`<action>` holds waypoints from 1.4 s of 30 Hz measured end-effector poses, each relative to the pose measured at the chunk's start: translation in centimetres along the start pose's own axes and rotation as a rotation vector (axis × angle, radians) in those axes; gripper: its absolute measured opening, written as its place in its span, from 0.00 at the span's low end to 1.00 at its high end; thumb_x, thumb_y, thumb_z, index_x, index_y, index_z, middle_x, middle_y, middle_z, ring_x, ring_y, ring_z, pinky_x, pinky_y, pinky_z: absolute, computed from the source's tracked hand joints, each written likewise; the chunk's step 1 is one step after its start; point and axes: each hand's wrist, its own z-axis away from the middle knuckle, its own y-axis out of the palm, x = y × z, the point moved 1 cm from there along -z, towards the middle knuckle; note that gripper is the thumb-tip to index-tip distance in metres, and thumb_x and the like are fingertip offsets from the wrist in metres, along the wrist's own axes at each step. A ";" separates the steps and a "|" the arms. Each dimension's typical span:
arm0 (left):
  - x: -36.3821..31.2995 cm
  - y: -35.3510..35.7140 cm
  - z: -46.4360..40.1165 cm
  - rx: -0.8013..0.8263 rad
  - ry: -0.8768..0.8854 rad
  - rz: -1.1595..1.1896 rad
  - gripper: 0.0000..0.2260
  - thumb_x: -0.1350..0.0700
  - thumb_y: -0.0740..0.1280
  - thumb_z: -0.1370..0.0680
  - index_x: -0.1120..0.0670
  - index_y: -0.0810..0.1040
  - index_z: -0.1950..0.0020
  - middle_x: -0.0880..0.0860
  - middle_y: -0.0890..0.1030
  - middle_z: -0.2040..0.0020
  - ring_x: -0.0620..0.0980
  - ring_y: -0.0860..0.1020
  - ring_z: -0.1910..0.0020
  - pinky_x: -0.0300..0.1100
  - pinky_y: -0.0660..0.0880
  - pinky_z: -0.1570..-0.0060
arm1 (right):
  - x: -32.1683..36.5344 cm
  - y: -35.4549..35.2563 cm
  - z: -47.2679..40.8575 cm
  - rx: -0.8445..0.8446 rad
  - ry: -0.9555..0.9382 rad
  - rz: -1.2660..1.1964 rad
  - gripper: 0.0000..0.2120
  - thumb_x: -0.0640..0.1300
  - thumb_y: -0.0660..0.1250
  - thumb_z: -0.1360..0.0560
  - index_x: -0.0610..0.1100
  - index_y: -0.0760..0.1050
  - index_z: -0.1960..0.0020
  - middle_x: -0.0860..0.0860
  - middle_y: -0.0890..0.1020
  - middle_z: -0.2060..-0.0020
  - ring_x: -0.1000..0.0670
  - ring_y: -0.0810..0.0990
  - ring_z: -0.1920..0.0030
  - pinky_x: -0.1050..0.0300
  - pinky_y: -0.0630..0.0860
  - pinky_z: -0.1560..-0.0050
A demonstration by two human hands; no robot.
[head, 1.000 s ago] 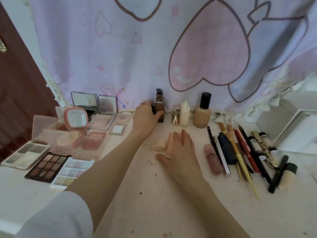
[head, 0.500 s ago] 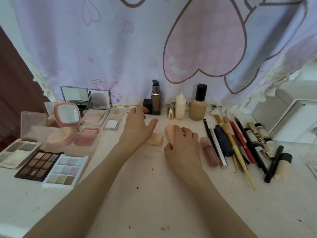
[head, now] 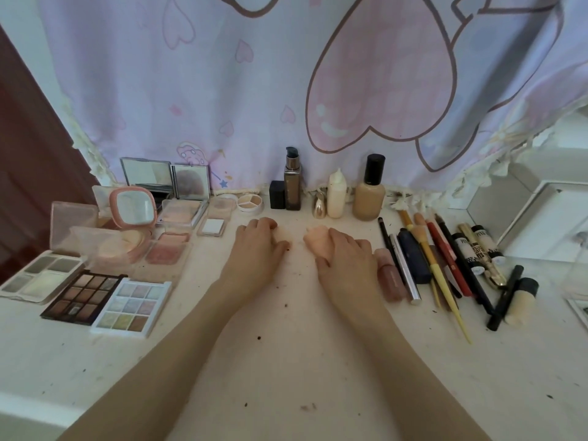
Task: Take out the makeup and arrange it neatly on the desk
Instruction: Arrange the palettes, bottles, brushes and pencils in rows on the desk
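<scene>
Peach sponge now under right hand's curled fingers; left hand newly curled over another.

A home dressing corner: heart-print curtain behind a white desk spread with makeup palettes.

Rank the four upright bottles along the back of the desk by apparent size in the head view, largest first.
1. Beige foundation bottle with black cap
2. Brown pump bottle, taller but slimmer, so close to first
3. White bottle
4. Small gold bottle
</scene>
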 end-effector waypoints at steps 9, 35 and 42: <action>0.7 0.2 -0.4 -0.213 0.036 0.023 0.17 0.55 0.64 0.22 0.61 0.72 0.36 0.59 0.72 0.37 0.56 0.68 0.40 0.39 0.61 0.43 | 0.6 0.8 0.3 0.039 -0.004 -0.155 0.27 0.48 0.60 0.22 0.41 0.59 0.27 0.46 0.59 0.28 0.47 0.59 0.31 0.60 0.57 0.34; 1.5 0.1 -1.3 -0.195 0.119 0.125 0.15 0.65 0.57 0.22 0.62 0.74 0.36 0.57 0.73 0.35 0.55 0.70 0.37 0.36 0.61 0.41 | 2.8 2.5 -1.7 0.016 -0.169 0.022 0.19 0.47 0.57 0.21 0.39 0.66 0.33 0.45 0.68 0.32 0.44 0.65 0.37 0.55 0.62 0.38; 1.5 0.3 -1.3 -0.160 0.125 0.085 0.17 0.66 0.57 0.22 0.63 0.72 0.35 0.59 0.71 0.33 0.57 0.67 0.34 0.38 0.59 0.38 | 2.8 2.5 -1.4 0.020 -0.215 0.078 0.22 0.48 0.56 0.21 0.39 0.62 0.31 0.44 0.64 0.32 0.44 0.65 0.37 0.53 0.64 0.37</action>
